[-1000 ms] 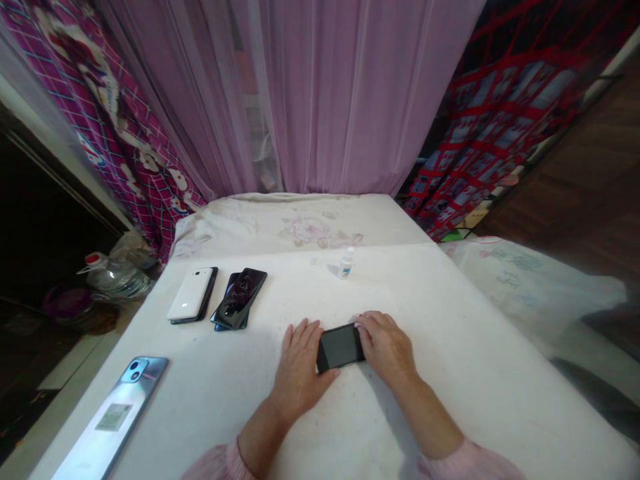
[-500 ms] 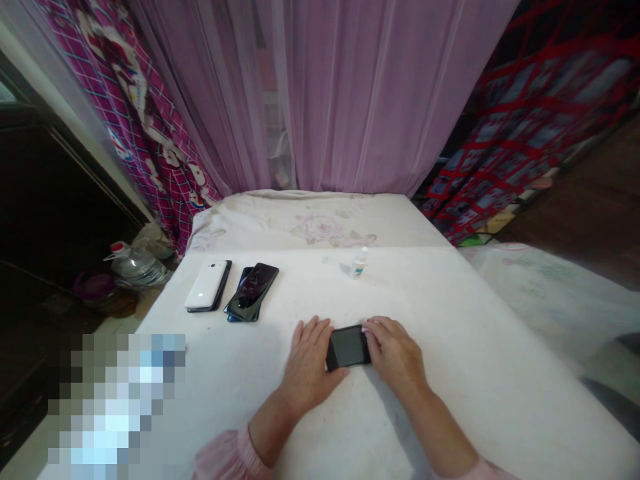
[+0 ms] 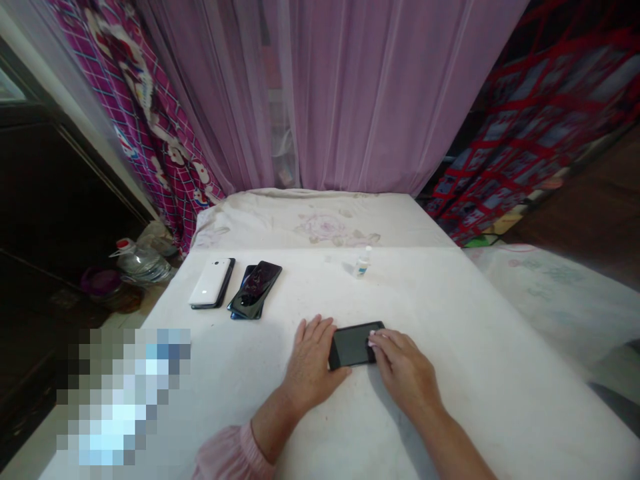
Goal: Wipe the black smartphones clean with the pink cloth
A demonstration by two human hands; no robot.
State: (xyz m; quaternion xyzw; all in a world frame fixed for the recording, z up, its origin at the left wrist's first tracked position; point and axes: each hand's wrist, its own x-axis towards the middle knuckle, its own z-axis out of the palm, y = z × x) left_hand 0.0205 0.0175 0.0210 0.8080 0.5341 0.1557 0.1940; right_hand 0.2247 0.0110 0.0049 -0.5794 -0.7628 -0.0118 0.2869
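Note:
A black smartphone [image 3: 354,345] lies face up on the white cloth, its dark screen showing. My left hand [image 3: 311,357] holds its left end, fingers stretched along the far side and thumb at the near edge. My right hand [image 3: 407,370] is closed in a pinch over the right part of the screen. A small white wad [image 3: 372,338] shows at those fingertips, touching the glass; most of it is hidden, and its material is unclear. Beyond the hands a small white bottle with a blue-marked label [image 3: 361,265] stands upright.
Left on the table are a white phone [image 3: 211,283] on a dark one, and a glossy black phone [image 3: 257,288] overlapping a blue one. A pixelated patch [image 3: 125,393] covers the near left. Purple curtains [image 3: 370,100] hang behind; a water jug [image 3: 143,263] stands beyond the left edge.
My right hand has slid right and slightly nearer, uncovering the phone's upper right corner and showing the white wad. My left hand stays at the left end. The view has shifted slightly.

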